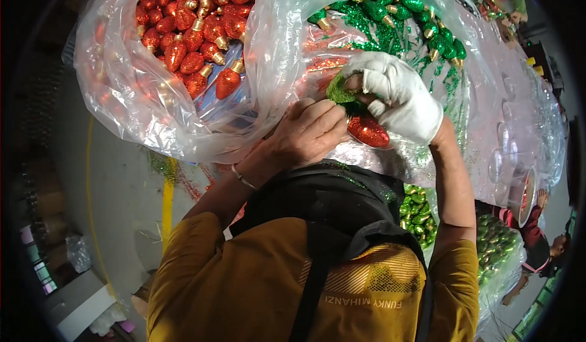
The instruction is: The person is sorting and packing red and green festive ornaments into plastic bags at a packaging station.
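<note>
My left hand (308, 131), bare with a bracelet at the wrist, is closed with its fingertips pinched beside the lower edge of a green string bundle (339, 90); what they pinch is hidden. My right hand (397, 95), in a white glove with bare fingertips, is curled around the bundle's right side. Just below the glove is a red glittery bulb ornament (368, 133) lying on its side; its left end is hidden. Whether it touches the glove I cannot tell.
A clear plastic bag (268, 73) of red bulb ornaments (192, 40) stands at left. Green bulb ornaments (430, 29) and loose glitter lie at the table's far side. More green ornaments (417, 214) sit by my right elbow. At far right is another person (537, 235).
</note>
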`<control>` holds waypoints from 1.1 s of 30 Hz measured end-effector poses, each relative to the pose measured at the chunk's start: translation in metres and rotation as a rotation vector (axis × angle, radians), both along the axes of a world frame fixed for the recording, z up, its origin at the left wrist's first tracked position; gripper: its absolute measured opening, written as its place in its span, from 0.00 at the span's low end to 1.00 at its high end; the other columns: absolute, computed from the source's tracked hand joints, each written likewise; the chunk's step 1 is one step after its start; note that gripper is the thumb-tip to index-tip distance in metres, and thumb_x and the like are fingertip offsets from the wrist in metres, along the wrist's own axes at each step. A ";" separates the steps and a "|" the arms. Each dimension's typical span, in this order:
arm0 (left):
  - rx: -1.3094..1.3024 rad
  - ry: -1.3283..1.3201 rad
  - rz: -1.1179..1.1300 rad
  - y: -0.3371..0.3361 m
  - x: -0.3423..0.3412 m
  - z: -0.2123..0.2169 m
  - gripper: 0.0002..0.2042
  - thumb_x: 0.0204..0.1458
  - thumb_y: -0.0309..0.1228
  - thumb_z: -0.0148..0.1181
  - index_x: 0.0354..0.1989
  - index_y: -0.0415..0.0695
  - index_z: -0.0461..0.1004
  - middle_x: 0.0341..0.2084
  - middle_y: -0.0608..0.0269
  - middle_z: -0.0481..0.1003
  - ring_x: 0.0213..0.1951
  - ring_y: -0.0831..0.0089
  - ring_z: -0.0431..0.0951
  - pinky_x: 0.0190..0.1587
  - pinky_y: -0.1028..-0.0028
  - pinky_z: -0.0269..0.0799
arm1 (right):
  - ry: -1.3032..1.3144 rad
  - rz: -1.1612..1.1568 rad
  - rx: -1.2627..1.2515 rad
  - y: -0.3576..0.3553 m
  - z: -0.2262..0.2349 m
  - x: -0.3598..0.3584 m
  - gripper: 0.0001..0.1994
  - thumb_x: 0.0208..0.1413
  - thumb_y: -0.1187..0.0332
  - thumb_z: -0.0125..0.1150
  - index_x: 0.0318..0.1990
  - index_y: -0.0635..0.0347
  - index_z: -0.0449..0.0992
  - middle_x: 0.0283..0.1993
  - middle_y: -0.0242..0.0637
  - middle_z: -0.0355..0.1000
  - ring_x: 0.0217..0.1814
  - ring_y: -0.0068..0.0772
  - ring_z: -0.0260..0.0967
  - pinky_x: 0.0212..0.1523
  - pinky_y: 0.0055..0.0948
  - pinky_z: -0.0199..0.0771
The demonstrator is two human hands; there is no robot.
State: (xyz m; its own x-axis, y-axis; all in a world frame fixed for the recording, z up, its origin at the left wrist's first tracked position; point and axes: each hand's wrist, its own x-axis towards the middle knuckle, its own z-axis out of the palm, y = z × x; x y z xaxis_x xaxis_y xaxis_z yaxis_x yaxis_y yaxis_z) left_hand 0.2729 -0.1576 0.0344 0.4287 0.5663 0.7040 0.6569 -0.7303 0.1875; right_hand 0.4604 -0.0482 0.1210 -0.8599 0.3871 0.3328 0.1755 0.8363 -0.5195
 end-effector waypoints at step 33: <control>-0.228 -0.216 0.094 0.058 0.028 0.038 0.23 0.44 0.30 0.64 0.49 0.34 0.69 0.46 0.44 0.70 0.48 0.50 0.70 0.51 0.60 0.67 | -0.575 -0.666 -0.002 -0.023 -0.006 0.006 0.20 0.48 0.57 0.60 0.43 0.64 0.69 0.33 0.53 0.74 0.35 0.55 0.74 0.37 0.46 0.74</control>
State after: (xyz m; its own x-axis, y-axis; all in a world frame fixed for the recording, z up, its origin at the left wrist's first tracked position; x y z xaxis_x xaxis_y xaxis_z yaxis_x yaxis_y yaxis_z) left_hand 0.3014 -0.0994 0.0728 0.2213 0.7495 0.6239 0.6465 -0.5918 0.4816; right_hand 0.4664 -0.0712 0.1145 -0.4894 0.8680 -0.0839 0.8614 0.4662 -0.2015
